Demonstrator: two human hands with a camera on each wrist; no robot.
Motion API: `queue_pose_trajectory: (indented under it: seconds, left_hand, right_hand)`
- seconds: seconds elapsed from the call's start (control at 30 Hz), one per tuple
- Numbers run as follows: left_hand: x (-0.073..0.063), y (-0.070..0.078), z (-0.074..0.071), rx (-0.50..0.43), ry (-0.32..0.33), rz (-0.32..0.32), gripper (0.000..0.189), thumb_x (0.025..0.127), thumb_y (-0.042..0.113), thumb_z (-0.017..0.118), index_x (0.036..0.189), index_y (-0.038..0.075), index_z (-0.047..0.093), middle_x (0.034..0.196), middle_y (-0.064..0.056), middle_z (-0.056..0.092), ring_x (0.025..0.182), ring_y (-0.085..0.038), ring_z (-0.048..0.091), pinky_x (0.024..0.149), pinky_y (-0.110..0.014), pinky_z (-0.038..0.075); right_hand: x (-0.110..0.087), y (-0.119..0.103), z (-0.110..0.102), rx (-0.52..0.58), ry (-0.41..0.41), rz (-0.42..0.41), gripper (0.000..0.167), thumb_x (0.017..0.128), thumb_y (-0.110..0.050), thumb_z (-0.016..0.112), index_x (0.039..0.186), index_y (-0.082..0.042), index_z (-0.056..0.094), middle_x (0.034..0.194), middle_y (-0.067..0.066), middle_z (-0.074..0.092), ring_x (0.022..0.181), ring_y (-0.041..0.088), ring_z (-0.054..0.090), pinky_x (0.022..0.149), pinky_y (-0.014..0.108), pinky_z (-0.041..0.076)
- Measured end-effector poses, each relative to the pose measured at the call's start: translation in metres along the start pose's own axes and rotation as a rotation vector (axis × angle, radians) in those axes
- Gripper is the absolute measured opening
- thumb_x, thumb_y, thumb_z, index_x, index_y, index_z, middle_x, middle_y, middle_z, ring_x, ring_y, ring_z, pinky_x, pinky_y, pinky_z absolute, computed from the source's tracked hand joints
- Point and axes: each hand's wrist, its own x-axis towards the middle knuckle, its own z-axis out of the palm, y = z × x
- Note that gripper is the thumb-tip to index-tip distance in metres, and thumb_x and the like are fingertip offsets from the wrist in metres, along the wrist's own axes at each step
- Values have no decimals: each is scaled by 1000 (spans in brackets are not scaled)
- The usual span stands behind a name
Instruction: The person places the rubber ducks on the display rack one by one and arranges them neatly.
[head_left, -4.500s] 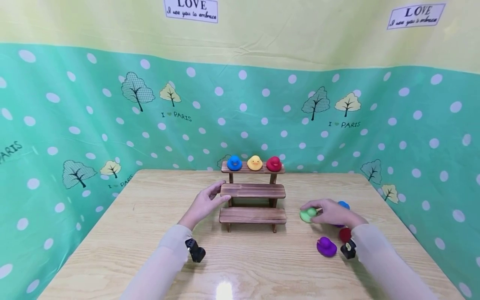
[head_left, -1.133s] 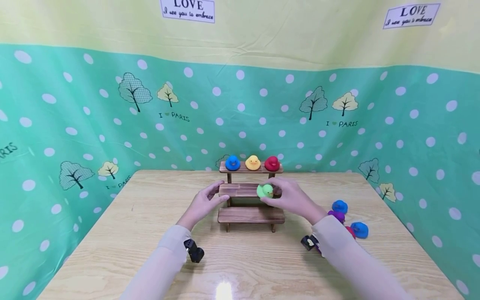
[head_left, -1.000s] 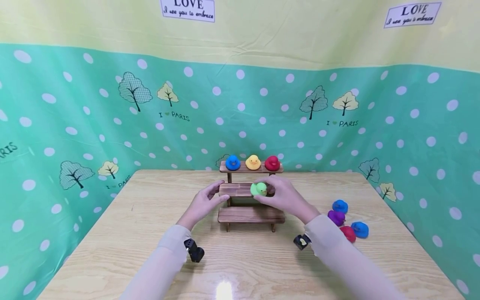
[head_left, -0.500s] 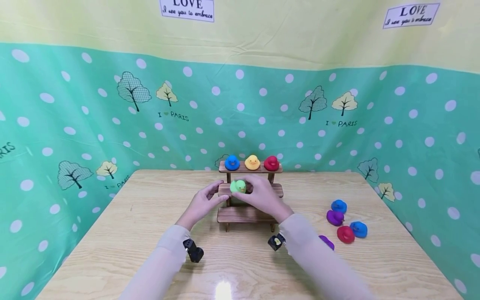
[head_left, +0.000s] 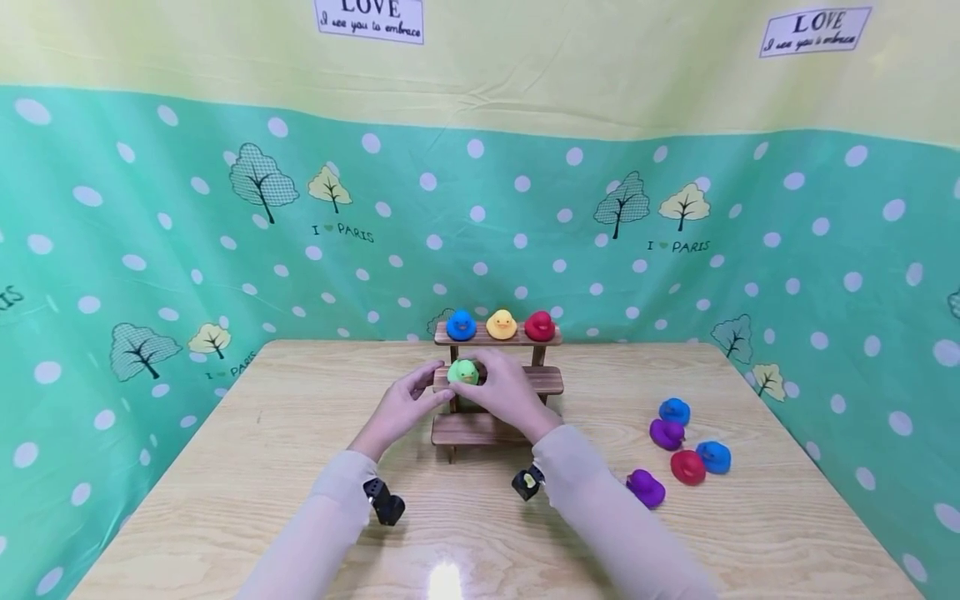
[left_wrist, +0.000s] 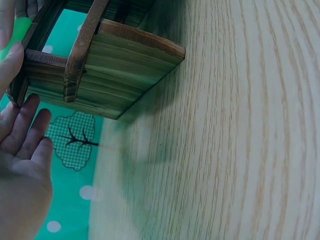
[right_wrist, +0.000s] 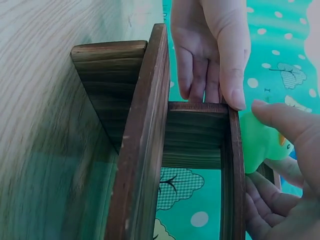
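A green rubber duck (head_left: 463,372) is at the left end of the middle tier of a small three-tier wooden display stand (head_left: 536,381). My right hand (head_left: 504,387) holds it between thumb and fingers; the right wrist view shows the duck (right_wrist: 260,142) low against the plank. My left hand (head_left: 401,408) grips the left end of that tier, its thumb at the front and its fingers (right_wrist: 199,80) by the end. On the top tier sit a blue duck (head_left: 461,326), a yellow duck (head_left: 502,325) and a red duck (head_left: 540,326).
On the table (head_left: 262,483) to the right lie several more ducks: two blue ones (head_left: 675,412), two purple ones (head_left: 646,489) and a red one (head_left: 688,467). A polka-dotted curtain (head_left: 480,242) hangs behind the table and along its sides.
My right hand has picked the green duck off the table and carried it left to the middle tier's left end. The duck now faces forward. My left hand stays at the stand.
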Motion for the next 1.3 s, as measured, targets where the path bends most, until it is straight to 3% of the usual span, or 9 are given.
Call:
queue_pose_trajectory:
  seconds: [0.33, 0.77, 1.1, 1.3]
  left_hand:
    - [-2, 2, 1, -50, -19, 22, 67, 94, 25, 73, 151, 7, 44, 150, -19, 46, 141, -33, 39, 118, -46, 30]
    - [-1, 1, 1, -19, -15, 16, 66, 95, 25, 72, 152, 6, 43, 149, -18, 47, 141, -33, 39, 118, -46, 30]
    - [-19, 42, -2, 28, -35, 28, 65, 97, 17, 70, 150, -4, 40, 151, -24, 43, 141, -40, 37, 119, -48, 27]
    - [-22, 46, -3, 30, -42, 43, 65, 97, 18, 70, 149, -6, 40, 152, -22, 42, 142, -38, 36, 120, -45, 25]
  right_hand:
    - [0, -9, 8, -105, 33, 58, 50, 86, -39, 81, 125, -11, 67, 114, 2, 67, 95, 15, 59, 80, 29, 54]
    - [0, -7, 10, -115, 49, 77, 55, 84, -44, 82, 126, -13, 64, 115, 1, 66, 98, 17, 58, 81, 30, 53]
    - [-4, -7, -2, -16, 2, 45, 54, 86, -36, 81, 128, -9, 62, 115, 4, 64, 100, 25, 64, 83, 30, 55]
    - [-10, -3, -11, 15, -24, 37, 53, 86, -33, 81, 128, -6, 62, 112, 5, 67, 99, 21, 65, 85, 32, 56]
